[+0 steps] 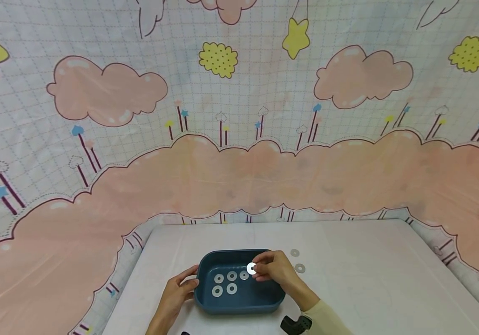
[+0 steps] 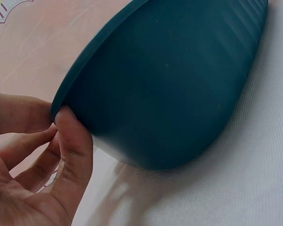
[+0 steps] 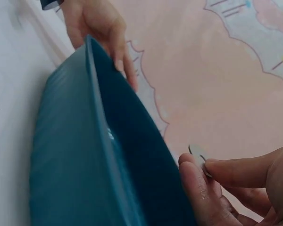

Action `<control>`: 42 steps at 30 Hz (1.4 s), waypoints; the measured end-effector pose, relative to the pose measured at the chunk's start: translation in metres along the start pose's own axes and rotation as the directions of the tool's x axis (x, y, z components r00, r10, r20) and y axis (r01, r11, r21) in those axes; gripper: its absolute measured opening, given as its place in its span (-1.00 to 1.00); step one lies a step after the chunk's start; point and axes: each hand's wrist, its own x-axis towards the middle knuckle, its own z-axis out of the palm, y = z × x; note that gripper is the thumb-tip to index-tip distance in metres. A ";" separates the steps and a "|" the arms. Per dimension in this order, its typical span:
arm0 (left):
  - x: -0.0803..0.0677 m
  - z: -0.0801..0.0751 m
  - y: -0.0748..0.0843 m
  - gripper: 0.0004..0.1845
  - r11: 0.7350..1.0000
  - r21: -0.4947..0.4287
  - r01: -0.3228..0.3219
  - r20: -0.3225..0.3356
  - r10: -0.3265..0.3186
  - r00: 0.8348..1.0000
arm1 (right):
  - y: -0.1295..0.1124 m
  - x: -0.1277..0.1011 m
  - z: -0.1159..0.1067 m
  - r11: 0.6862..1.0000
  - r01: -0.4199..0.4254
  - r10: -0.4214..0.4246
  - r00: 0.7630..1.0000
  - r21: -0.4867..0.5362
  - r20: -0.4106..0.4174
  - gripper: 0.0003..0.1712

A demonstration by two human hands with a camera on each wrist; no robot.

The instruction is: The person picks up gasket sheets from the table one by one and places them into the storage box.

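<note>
A dark blue plastic tray stands on the white table, and several flat metal washers lie spread on its floor, toward the left and middle. My left hand pinches the tray's left rim between thumb and fingers, seen close up against the blue wall in the left wrist view. Above the tray's right half, my right hand pinches one washer between thumb and fingertips. That washer appears almost edge-on in the right wrist view, beside the tray's rim.
Two more washers, one farther back and one nearer, lie on the white tabletop right of the tray. A black wrist strap is by the right sleeve. Behind the table hangs a patterned cloth with clouds and stars.
</note>
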 end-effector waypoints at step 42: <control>0.002 -0.002 0.000 -0.46 1.000 -0.015 0.000 0.004 0.000 1.000 | 0.028 0.017 0.033 0.940 -0.150 0.153 0.988 -0.306 -0.014 -0.86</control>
